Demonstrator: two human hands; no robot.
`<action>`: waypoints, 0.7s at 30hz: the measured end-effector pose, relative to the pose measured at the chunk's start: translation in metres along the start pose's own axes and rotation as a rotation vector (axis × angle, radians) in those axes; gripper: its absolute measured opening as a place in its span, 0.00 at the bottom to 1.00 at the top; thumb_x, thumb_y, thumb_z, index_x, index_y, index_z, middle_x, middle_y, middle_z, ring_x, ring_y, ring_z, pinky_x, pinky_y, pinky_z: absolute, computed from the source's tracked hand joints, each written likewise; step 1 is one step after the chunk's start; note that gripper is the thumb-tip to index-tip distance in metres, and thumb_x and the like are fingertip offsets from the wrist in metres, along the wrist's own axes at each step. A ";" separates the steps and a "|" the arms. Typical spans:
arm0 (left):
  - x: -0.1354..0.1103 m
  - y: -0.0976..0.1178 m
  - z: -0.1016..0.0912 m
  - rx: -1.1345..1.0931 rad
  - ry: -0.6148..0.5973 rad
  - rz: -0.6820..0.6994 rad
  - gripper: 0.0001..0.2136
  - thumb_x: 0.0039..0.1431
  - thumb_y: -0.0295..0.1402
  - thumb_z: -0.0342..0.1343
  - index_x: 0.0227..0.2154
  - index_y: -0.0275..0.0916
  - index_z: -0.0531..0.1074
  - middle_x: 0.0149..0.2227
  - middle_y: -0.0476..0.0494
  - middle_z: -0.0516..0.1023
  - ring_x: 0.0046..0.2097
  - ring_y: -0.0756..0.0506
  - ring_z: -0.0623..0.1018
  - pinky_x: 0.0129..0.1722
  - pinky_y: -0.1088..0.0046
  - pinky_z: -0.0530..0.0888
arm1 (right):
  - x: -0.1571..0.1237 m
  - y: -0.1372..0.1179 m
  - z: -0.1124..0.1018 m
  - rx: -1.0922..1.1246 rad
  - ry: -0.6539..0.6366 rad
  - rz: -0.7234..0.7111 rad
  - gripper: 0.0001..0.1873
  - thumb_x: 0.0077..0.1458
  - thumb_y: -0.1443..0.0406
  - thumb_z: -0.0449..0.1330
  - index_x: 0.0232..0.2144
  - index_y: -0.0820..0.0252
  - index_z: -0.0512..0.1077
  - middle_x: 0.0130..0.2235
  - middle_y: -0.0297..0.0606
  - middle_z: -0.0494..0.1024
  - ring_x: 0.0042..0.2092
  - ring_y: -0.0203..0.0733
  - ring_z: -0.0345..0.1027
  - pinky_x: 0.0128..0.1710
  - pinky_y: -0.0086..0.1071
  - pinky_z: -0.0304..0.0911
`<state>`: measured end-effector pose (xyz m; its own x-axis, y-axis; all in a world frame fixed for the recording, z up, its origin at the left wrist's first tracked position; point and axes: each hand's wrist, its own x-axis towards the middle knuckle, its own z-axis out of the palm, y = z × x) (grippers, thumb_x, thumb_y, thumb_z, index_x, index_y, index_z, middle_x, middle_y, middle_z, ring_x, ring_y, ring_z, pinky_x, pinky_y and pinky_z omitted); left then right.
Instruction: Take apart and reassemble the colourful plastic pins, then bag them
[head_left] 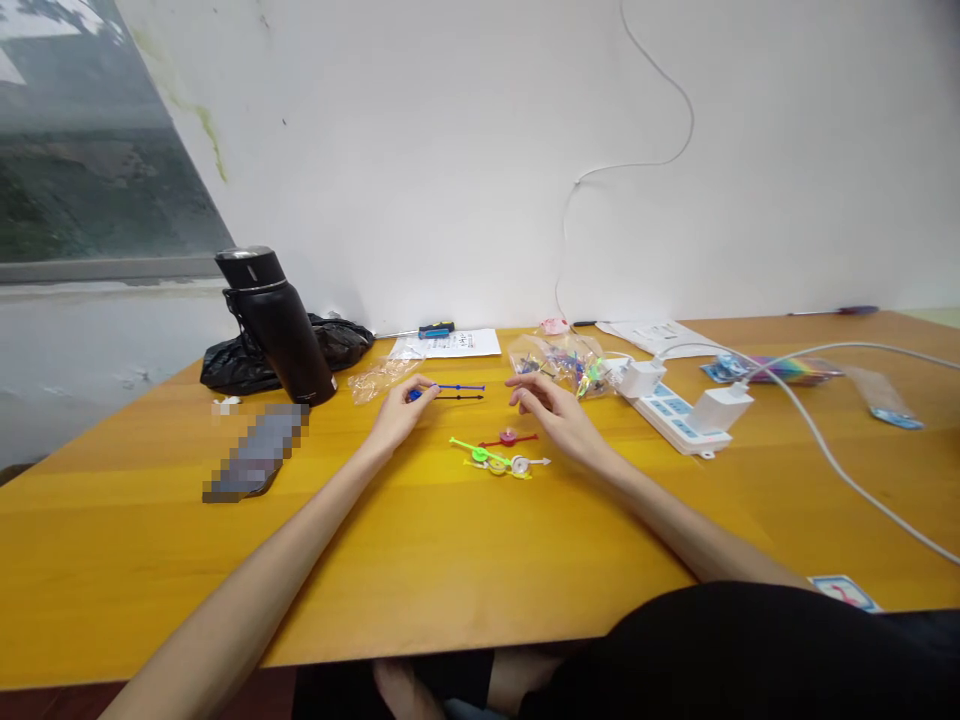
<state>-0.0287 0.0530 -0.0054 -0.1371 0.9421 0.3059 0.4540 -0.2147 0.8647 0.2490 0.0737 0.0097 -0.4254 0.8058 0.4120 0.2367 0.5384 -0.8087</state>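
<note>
My left hand (403,410) is closed, thumb and fingers pinching a blue plastic arrow spinner (459,387) whose thin arm points right. Just below that arm lies a dark arrow (465,398); whether the fingers hold it too, I cannot tell. Across from it, my right hand (553,408) hovers with fingers apart and nothing in them. Between my forearms several arrow spinners lie in an overlapping group: a red one (508,438), a green one (480,455), a white one (520,464) and a yellow one (496,466).
Behind my hands lie a clear bag of small coloured parts (559,362), an instruction sheet (465,343) and a screwdriver (436,330). A black bottle (281,335) and a phone (259,455) are left. A power strip (679,420) with plugged chargers and a white cable (840,470) occupies the right.
</note>
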 end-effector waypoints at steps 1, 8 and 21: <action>0.002 -0.005 -0.002 0.087 -0.013 0.022 0.13 0.61 0.44 0.57 0.35 0.40 0.77 0.30 0.49 0.74 0.32 0.47 0.69 0.34 0.72 0.63 | 0.000 0.000 0.001 -0.015 -0.013 0.004 0.15 0.68 0.56 0.53 0.50 0.55 0.72 0.40 0.38 0.78 0.44 0.45 0.71 0.47 0.40 0.64; 0.004 -0.023 -0.006 0.340 -0.074 0.111 0.13 0.64 0.41 0.53 0.39 0.40 0.79 0.40 0.43 0.83 0.41 0.41 0.77 0.43 0.67 0.68 | -0.003 -0.005 0.005 0.029 -0.114 0.035 0.14 0.68 0.56 0.54 0.47 0.56 0.74 0.37 0.38 0.77 0.41 0.43 0.73 0.44 0.39 0.69; -0.006 0.013 0.009 0.028 -0.077 0.226 0.09 0.66 0.32 0.50 0.47 0.40 0.69 0.47 0.42 0.78 0.50 0.44 0.76 0.52 0.67 0.71 | -0.006 -0.001 0.007 0.086 -0.178 -0.021 0.14 0.68 0.57 0.56 0.50 0.56 0.73 0.37 0.37 0.75 0.36 0.40 0.75 0.38 0.36 0.75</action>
<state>-0.0142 0.0471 0.0006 0.0374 0.8879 0.4585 0.4898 -0.4162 0.7661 0.2448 0.0667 0.0048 -0.5794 0.7338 0.3548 0.1535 0.5257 -0.8367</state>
